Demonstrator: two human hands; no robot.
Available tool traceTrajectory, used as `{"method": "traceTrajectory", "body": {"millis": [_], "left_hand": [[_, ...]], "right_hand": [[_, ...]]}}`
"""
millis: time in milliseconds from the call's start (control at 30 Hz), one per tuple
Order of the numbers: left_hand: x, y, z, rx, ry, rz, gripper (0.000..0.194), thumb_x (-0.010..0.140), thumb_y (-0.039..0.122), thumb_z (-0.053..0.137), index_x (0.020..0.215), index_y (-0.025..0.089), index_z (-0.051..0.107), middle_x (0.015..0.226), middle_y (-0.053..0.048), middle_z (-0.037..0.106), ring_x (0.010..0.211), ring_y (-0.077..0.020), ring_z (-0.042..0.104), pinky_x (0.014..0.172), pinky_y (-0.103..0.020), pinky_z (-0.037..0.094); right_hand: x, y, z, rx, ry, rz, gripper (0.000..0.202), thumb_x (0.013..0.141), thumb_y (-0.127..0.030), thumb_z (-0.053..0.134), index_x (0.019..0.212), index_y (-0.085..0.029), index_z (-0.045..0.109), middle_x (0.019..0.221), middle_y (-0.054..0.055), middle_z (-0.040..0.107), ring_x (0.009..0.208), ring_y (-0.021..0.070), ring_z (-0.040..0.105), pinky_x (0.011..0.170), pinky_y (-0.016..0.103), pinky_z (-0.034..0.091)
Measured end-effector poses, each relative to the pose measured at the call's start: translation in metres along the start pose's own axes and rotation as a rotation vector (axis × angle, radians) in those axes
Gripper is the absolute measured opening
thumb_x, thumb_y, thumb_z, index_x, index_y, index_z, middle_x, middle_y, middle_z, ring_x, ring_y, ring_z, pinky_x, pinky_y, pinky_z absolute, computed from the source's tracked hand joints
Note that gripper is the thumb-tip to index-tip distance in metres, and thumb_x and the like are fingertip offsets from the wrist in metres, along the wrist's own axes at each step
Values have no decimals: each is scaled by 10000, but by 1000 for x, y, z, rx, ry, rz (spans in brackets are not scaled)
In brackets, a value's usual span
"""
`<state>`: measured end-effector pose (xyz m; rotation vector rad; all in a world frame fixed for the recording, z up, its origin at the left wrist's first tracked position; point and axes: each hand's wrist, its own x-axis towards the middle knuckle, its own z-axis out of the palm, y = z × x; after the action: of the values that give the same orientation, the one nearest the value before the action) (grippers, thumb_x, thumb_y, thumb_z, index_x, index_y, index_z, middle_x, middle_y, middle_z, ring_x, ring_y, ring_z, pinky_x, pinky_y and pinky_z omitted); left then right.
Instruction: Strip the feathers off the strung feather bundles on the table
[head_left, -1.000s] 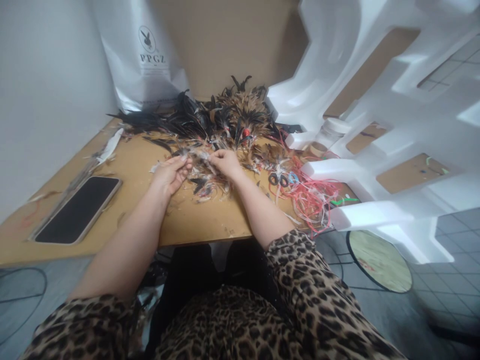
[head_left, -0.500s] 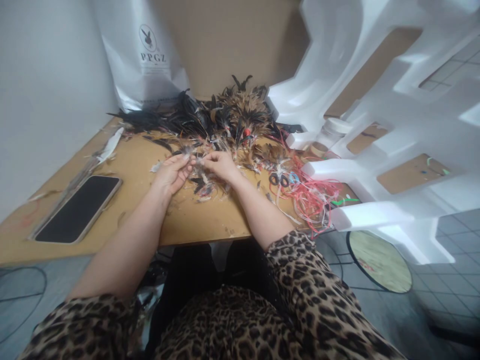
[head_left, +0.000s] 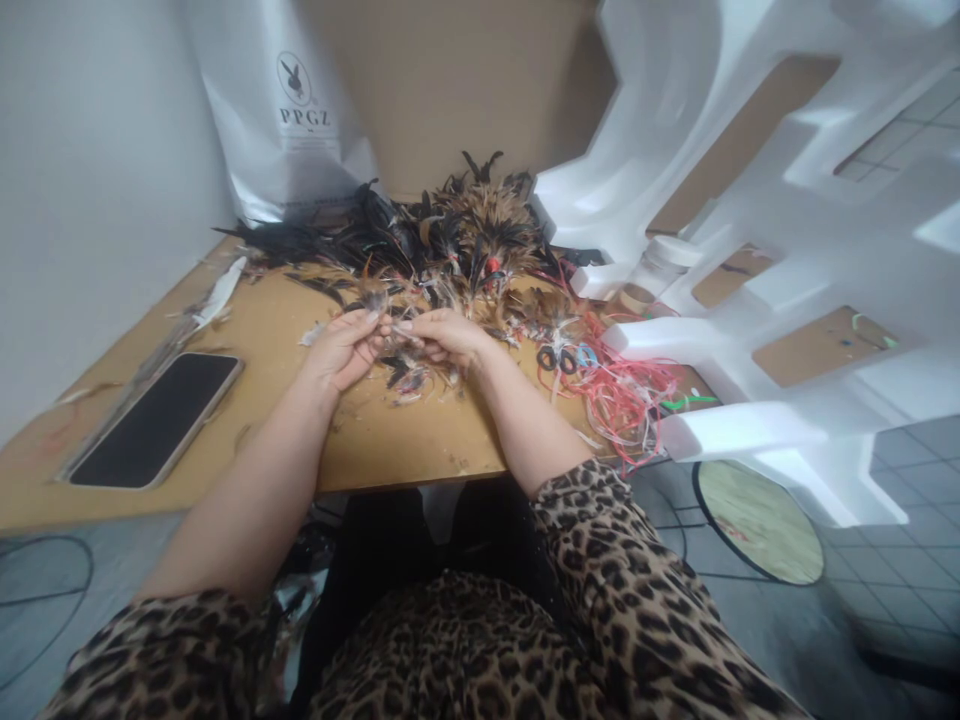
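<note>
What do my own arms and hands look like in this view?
The left hand and right hand are bare, with no gloves. Both arms wear loose leopard-print sleeves, tan with black spots, ending near the elbows and leaving the forearms uncovered. No watch or bracelet shows at either wrist.

The silvery white bag (head_left: 262, 150) standing at the back of the bench (head_left: 420, 440) reads "PPGZ" in dark capitals under a circled rabbit-head logo (head_left: 294, 79), while the smaller lines beneath and near its bottom are too blurred to read.
</note>
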<state>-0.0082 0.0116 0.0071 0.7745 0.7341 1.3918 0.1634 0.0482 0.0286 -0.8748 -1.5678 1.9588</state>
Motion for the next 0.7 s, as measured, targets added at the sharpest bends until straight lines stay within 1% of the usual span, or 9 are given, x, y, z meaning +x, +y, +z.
{"method": "traceTrajectory", "body": {"millis": [100,167,233,300,367,433,500,567,700], "left_hand": [[0,0,1,1,8,2,46,731,64,615,694,76,639,648,-47,627,547,-55,580,500,-106,467],[0,0,1,3,15,7,41,731,66,617,697,79,637,652,-51,634,551,-60,587,495,-109,466],[1,-1,1,13,19,6,46,744,75,604,720,81,642,667,-61,647,561,-72,600,492,-118,470],[1,-2,-1,27,20,0,59,755,81,590,751,80,649,680,-70,658,575,-85,617,485,-123,472],[2,-3,-2,40,29,-13,60,751,78,591,762,81,650,691,-73,668,589,-97,633,473,-123,470],[3,-5,-2,53,50,-31,44,734,75,609,754,89,646,699,-67,674,595,-110,646,459,-130,472],[2,-6,-2,75,63,-56,44,719,80,627,759,92,642,709,-65,680,591,-122,653,444,-138,474],[2,-7,-1,101,63,-79,60,713,86,636,773,89,641,703,-68,681,584,-127,655,432,-139,470],[1,-8,1,118,81,-83,47,712,84,634,759,79,637,646,-64,667,555,-115,645,427,-129,462]], "right_hand": [[3,4,1,53,-72,6,298,625,-322,739,685,-109,540,442,-83,444,328,-18,213,314,116,109],[6,7,1,88,-82,0,290,609,-289,749,699,-111,538,461,-73,479,330,-15,249,312,112,125],[9,10,2,123,-60,-25,292,599,-275,753,701,-117,529,510,-50,536,345,-4,313,311,113,153],[11,11,3,165,7,-77,303,592,-278,754,679,-127,507,566,-26,584,371,10,373,316,117,186],[12,12,5,194,106,-139,305,592,-286,751,665,-133,498,588,-21,599,388,17,397,324,123,212],[12,11,8,193,196,-186,287,602,-289,743,660,-137,506,524,-48,555,380,17,377,332,127,214],[12,10,12,170,275,-208,264,614,-284,733,654,-140,516,439,-80,473,365,16,341,343,130,217],[12,10,16,152,323,-220,245,619,-274,726,650,-139,524,408,-93,429,368,15,336,367,134,245],[16,14,19,105,351,-249,263,594,-299,732,654,-139,532,469,-78,486,424,27,402,429,146,311]]}}
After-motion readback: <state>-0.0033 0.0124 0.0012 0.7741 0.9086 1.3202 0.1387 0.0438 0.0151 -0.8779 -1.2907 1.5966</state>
